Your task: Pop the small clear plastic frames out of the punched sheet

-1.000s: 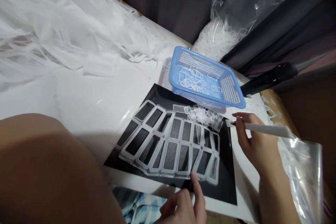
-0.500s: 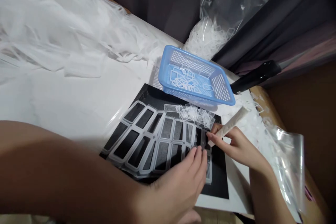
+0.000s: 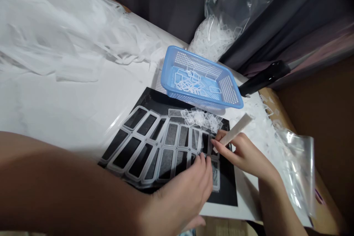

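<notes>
A sheet of translucent white frames with rectangular openings (image 3: 161, 149) lies on a black mat (image 3: 228, 188). My left hand (image 3: 184, 191) rests over the sheet's lower right part, its fingers stretched out and lying flat; it holds nothing I can see. Pinched in my right hand (image 3: 243, 151) is a flat pale stick (image 3: 238, 128), its lower end down at the sheet's right end and its upper end pointing up and right. Just above the sheet, a small heap of clear rectangular pieces (image 3: 200, 118) lies on the mat.
Behind the mat stands a blue basket (image 3: 203, 97) with white frame pieces in it. Further back is a clear bag of similar pieces (image 3: 212, 38). White translucent sheets (image 3: 55, 25) are piled at left. A black-handled tool (image 3: 265, 77) and a clear plastic bag (image 3: 298, 169) are at right.
The whole scene has shifted slightly left in view. My hands stay at nearly the same places on the sheet, with the stick still in my right hand.
</notes>
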